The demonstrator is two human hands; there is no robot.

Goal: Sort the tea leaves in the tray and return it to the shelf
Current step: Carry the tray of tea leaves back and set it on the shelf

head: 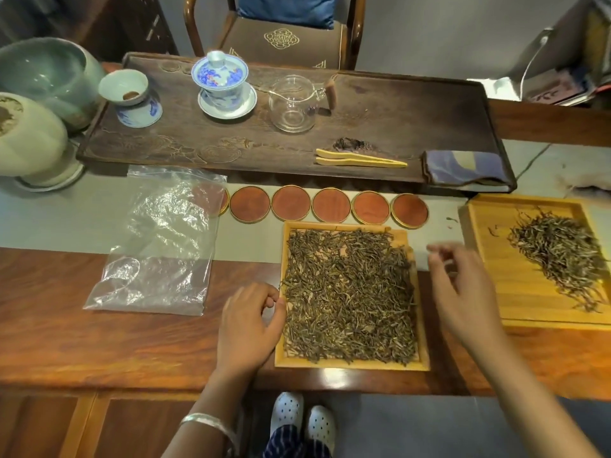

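Note:
A bamboo tray (424,325) sits in front of me on the wooden table, covered by a thick layer of dark tea leaves (350,292). My left hand (246,328) rests on the table at the tray's left rim, its loosely curled fingers touching the edge. My right hand (459,292) hovers just past the tray's right rim, blurred, fingers bent and spread, with nothing visible between them. A second bamboo tray (496,259) lies at the right with a smaller pile of tea leaves (562,256).
A clear plastic bag (162,239) lies flat to the left. A row of round red coasters (330,205) runs behind the tray. Further back, a dark wooden tea board (380,133) carries a gaiwan (221,84), a glass pitcher (292,104), tongs (360,159) and a folded cloth (466,170).

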